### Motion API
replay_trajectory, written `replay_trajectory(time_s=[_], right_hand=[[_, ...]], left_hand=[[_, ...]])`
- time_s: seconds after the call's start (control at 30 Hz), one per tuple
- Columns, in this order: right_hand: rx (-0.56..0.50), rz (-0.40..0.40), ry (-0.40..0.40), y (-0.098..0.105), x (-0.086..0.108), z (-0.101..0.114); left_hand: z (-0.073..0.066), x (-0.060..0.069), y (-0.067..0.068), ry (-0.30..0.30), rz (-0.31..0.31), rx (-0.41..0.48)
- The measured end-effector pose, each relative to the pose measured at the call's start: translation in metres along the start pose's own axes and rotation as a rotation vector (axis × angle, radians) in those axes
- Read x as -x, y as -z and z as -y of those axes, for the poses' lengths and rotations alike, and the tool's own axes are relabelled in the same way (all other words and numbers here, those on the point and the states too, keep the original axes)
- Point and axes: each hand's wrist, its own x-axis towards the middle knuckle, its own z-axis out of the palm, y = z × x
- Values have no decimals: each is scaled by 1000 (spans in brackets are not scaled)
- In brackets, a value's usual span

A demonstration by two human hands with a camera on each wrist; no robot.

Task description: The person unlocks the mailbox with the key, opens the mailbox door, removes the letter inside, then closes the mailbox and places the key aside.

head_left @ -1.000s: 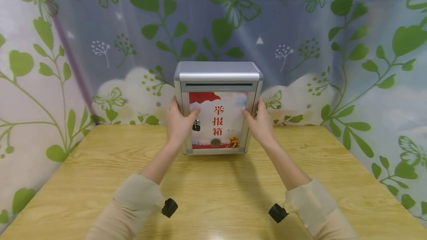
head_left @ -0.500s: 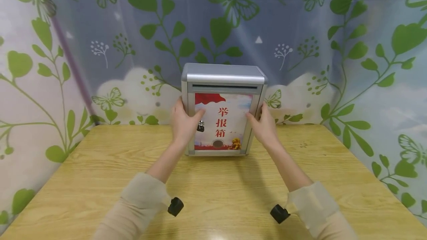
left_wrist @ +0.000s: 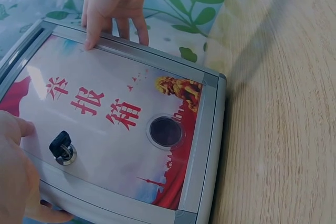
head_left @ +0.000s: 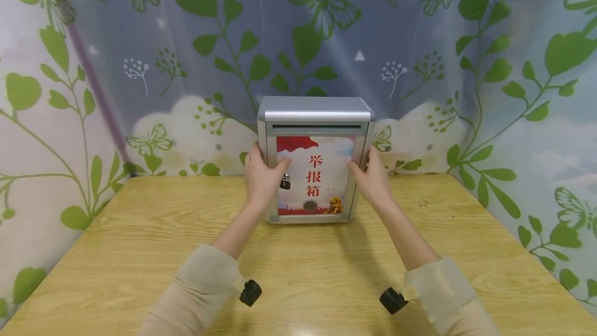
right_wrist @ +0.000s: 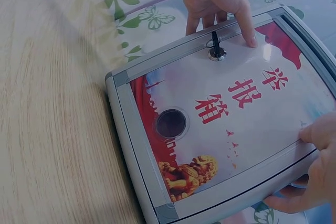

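A silver metal report box (head_left: 317, 191) with a mail slot across its upper front stands upright at the far part of the table, its base at the tabletop. Red Chinese characters and a red flag decorate its front panel. My left hand (head_left: 263, 178) grips its left side, thumb on the front panel, fingers round the edge. On the opposite side, my right hand (head_left: 373, 178) holds it the same way. A key with a black head (left_wrist: 60, 142) sits in the lock by my left thumb. Low on the panel is a round dark window (right_wrist: 171, 124). The box's back is hidden.
The wooden table (head_left: 186, 232) extends in front of the box and to both sides. Close behind the box hangs a curtain (head_left: 224, 66) with leaves and butterflies. Black wrist cameras (head_left: 251, 293) hang inside both forearms.
Both hands have carried the box a little to the right and then down, and its tilt has levelled out. The grip on both sides stays the same.
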Motion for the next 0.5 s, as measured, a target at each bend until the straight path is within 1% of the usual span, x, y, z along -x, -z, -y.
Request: replay_trajectory(time_s=[0.17,0.33,0.5], right_hand=[[-23,1,7,0,0,-5],[-13,2,8,0,-1,-7],[-8,7,-7,0,2,-9]], left_hand=[[0,2,-2,-15,-1,-7],[1,3,-3,-5,0,-10],[1,6,-3,0,8,-15]])
